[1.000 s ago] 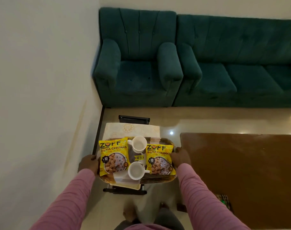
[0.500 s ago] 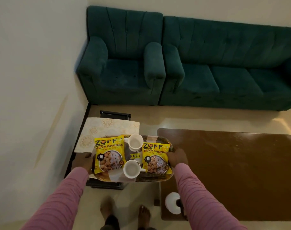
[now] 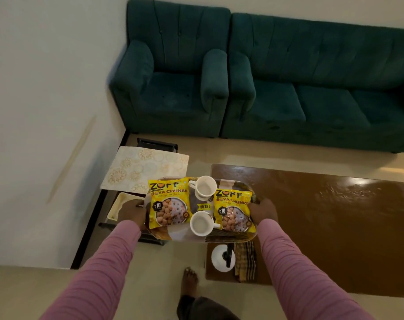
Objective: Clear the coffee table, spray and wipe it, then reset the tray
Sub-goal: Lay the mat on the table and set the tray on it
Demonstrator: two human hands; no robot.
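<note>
Two hands held the tray [image 3: 228,238] up in the air. The left hand [image 3: 133,210] had its grip clasped on one short end and the right hand [image 3: 263,210] had its grip clasped on the other. That set the tray's long axis straight across, from sleeve to sleeve.

The left packet [image 3: 167,204], right packet [image 3: 233,211], far cup [image 3: 204,188] and near cup [image 3: 201,224] all lay loose on it.

From where I stood, the brown bench [image 3: 323,215] lay to the right of the load and a little ahead. Its top was glossy, and its near left corner was already under the tray's right end. The left end hung over the floor beside the small patterned stand [image 3: 143,169].

By my reckoning the right hand was the nearer to the bench. The set-down would call for a level slide rightward and forward, past the white round thing [image 3: 221,258] and the striped cloth [image 3: 246,260] at that corner. Any tilt could send the cups sliding.
</note>
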